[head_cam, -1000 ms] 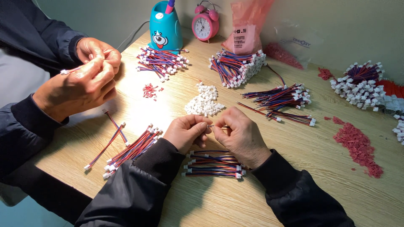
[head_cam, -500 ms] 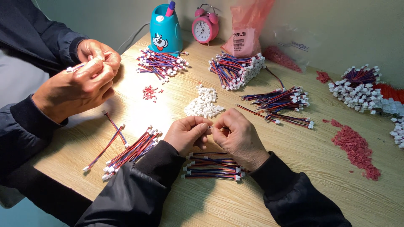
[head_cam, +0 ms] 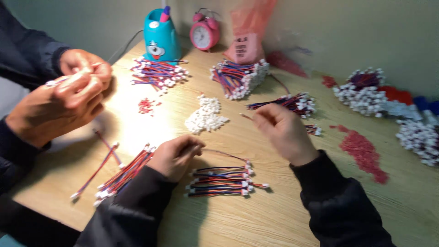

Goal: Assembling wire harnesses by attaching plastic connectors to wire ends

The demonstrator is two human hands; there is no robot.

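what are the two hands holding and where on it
A thin wire lead, stretched between them: left hand pinches one end, right hand the other.

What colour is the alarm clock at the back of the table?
Pink, with a white dial; the alarm clock shows clearly in the head view.

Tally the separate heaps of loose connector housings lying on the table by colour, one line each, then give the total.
White loose housings: 1 heap, beyond the left hand.
Red loose housings: 2, a small scatter and a larger streak to the side of the right hand.
Total: 3 heaps on the table.
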